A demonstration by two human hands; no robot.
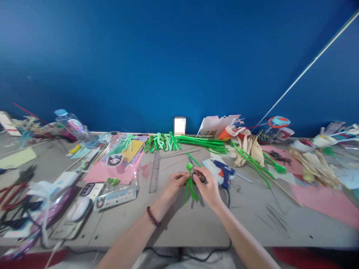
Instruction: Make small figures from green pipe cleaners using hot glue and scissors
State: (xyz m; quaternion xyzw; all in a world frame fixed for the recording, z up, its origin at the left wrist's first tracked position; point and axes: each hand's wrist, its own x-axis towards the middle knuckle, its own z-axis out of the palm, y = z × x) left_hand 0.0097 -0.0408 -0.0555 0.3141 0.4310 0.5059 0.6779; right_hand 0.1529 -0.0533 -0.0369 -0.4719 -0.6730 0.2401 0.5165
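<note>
While the green stem bundle [192, 189] is held over the bench [196, 228], pinched by fingers of L hand [177, 182] under its coiled top [189, 166], fingers of R hand [208, 184] grip a dark-handled tool [201, 178], prob. scissors, at its 2 o'clock. Top looks done, lower ends loose, so approx. halfway; shaped green pcs [160, 141] at 11 o'clock, straight stems [203, 141] at 1.

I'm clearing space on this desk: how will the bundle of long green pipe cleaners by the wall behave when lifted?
The long green pipe cleaners will probably feel light, being so thin. They may hold fairly stiff, since most lie nearly straight. The bundle could splay, as its right ends fan apart.
</note>
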